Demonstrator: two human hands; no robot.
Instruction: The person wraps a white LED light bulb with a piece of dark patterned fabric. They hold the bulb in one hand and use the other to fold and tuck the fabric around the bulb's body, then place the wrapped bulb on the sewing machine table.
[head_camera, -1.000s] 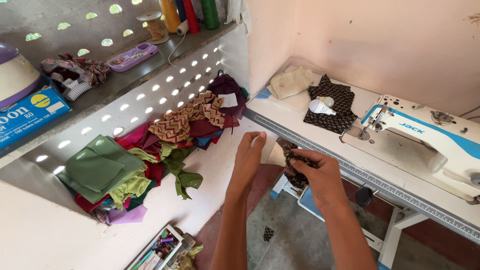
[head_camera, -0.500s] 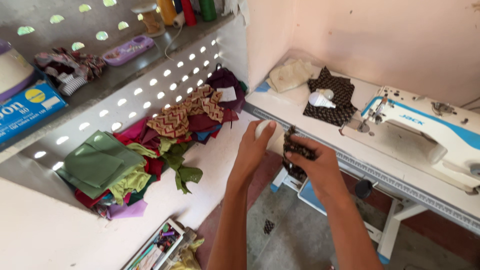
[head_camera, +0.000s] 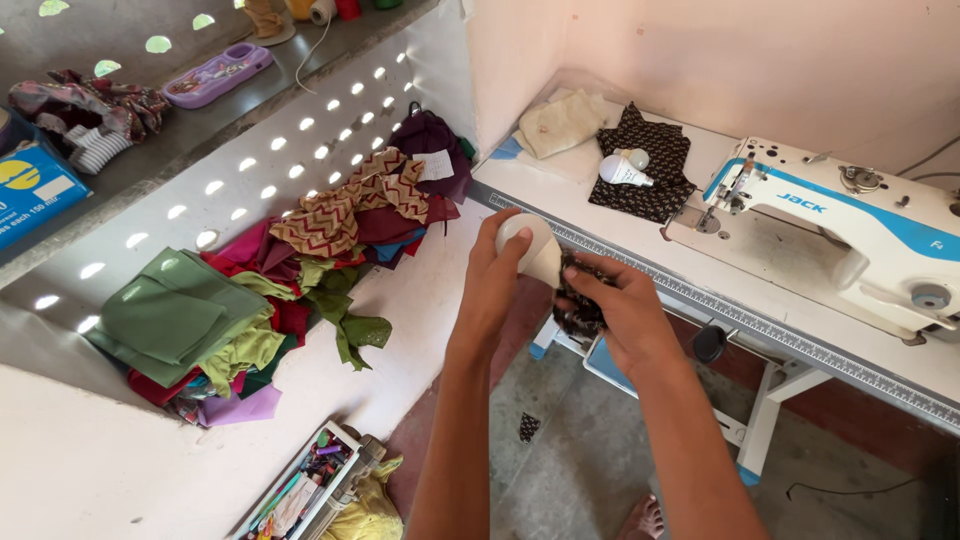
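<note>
Your left hand (head_camera: 492, 275) gripped a white bulb (head_camera: 530, 245); right hand (head_camera: 615, 305) closed on dark cloth (head_camera: 578, 305) just beside the tabletop (head_camera: 640, 235) edge.

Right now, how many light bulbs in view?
2. One white bulb is held in the left hand, over the sewing table's edge. The other bulb lies on the dark patterned cloth beside the sewing machine.

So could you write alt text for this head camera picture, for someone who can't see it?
A person's left hand holds a white bulb while the right hand presses dark patterned cloth against it, beside a white and blue sewing machine on its table. Folded coloured fabrics lie piled at left.
</note>
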